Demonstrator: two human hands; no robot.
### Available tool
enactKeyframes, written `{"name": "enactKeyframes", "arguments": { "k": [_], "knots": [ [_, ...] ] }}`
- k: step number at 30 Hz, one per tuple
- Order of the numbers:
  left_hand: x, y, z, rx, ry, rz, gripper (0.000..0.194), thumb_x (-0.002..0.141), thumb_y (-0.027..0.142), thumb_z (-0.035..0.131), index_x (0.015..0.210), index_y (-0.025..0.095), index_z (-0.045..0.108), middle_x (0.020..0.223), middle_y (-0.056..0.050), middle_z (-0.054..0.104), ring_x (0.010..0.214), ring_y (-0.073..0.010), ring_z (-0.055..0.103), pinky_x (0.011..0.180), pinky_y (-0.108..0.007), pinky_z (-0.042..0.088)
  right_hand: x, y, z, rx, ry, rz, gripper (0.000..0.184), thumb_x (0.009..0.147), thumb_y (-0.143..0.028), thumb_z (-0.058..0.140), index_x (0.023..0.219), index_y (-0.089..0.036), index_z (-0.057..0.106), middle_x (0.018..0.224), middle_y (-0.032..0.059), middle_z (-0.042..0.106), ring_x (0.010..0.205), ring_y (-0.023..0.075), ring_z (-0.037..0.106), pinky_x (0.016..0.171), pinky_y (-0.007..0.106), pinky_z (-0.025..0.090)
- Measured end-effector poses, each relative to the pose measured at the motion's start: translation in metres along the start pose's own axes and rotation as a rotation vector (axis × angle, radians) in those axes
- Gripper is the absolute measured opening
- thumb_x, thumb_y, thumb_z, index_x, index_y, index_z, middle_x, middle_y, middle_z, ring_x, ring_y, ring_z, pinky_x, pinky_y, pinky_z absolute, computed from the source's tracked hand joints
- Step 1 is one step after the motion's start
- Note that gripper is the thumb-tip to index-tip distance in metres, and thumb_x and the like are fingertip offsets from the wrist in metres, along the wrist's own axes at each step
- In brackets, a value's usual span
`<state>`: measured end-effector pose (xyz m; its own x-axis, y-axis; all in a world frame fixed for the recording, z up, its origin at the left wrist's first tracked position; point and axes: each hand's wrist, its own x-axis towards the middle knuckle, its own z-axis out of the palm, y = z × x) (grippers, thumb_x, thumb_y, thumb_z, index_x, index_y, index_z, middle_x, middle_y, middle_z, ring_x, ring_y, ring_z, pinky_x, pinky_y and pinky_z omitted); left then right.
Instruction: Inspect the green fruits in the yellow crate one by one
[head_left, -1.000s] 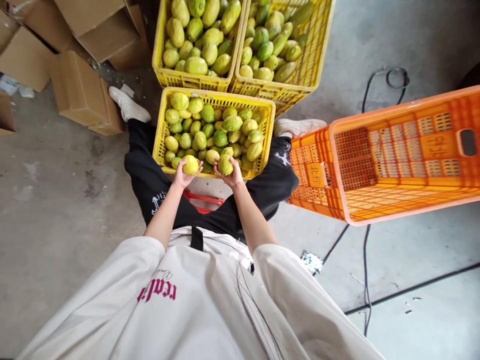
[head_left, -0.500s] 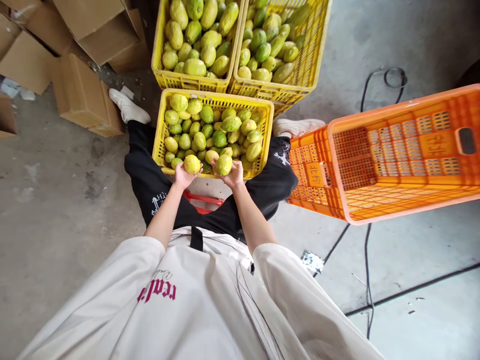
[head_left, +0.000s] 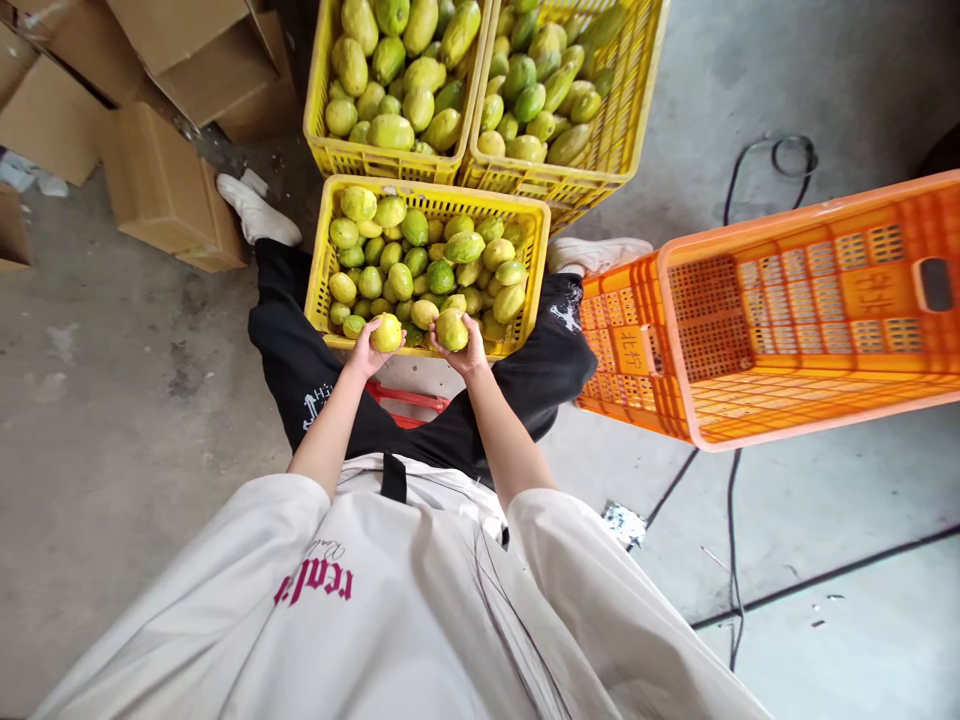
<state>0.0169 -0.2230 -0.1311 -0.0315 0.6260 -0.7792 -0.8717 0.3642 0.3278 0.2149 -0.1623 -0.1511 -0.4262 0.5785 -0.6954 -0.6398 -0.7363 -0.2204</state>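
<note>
A yellow lemon lies in my left hand, whose fingers curl around its underside. My right hand grips a second yellow-green lemon, the fingers wrapped about its side. Both hands are held over the near edge of a yellow crate, a short gap apart. Inside that crate are several loose lemons, some yellow and some green. One lemon shows in the gap between my hands. The parts of the held fruits against my palms are hidden.
Two more yellow crates of longer-looking yellow-green fruit stand beyond, at the top. On the right is an orange crate. Cardboard boxes lie at the left. Black cables cross the floor, and my legs flank the near crate.
My right hand has turned the lemon slightly, and its fingers now wrap further round it. My left hand has shifted its lemon a little. The crates stay where they were.
</note>
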Motion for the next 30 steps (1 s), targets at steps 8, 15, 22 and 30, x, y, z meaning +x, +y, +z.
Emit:
{"name": "enactKeyframes", "arguments": {
  "k": [8,15,22,30],
  "knots": [
    [0.0002,-0.0011,0.002,0.002,-0.025,0.012,0.034,0.098,0.043,0.052,0.107,0.015,0.068,0.084,-0.007,0.076,0.073,-0.0174,0.074,0.076,-0.028,0.061,0.0003,-0.0016,0.0032,0.058,0.03,0.007,0.041,0.095,-0.055,0.052,0.106,-0.018,0.065,0.092,0.0078,0.076,0.081,0.0194,0.074,0.07,0.029,0.066],
    [0.001,0.0014,-0.003,-0.094,-0.033,0.013,0.037,0.098,0.039,0.043,0.115,0.017,0.068,0.097,-0.01,0.077,0.104,-0.0261,0.075,0.09,-0.039,0.06,-0.0068,-0.0014,0.0051,0.048,-0.016,0.006,0.031,0.084,-0.046,0.057,0.102,-0.021,0.064,0.087,0.0066,0.075,0.094,0.0273,0.074,0.078,0.046,0.065],
    [0.0062,-0.0005,-0.0035,-0.076,0.076,0.018,0.028,0.095,0.035,0.061,0.118,0.021,0.065,0.093,-0.005,0.077,0.09,-0.0211,0.076,0.087,-0.034,0.061,-0.0018,-0.0011,0.0015,-0.025,0.035,0.009,0.027,0.086,-0.048,0.064,0.097,-0.023,0.062,0.081,0.0033,0.074,0.084,0.0224,0.073,0.077,0.04,0.066],
    [-0.0003,-0.0022,-0.0005,0.108,-0.016,0.004,0.021,0.097,0.027,0.053,0.1,0.015,0.07,0.091,-0.01,0.077,0.094,-0.0223,0.077,0.09,-0.032,0.06,-0.0011,-0.0023,0.0026,0.036,0.093,-0.011,0.019,0.095,-0.039,0.055,0.098,-0.022,0.061,0.084,0.0015,0.073,0.081,0.0173,0.072,0.073,0.031,0.064]
  ]
}}
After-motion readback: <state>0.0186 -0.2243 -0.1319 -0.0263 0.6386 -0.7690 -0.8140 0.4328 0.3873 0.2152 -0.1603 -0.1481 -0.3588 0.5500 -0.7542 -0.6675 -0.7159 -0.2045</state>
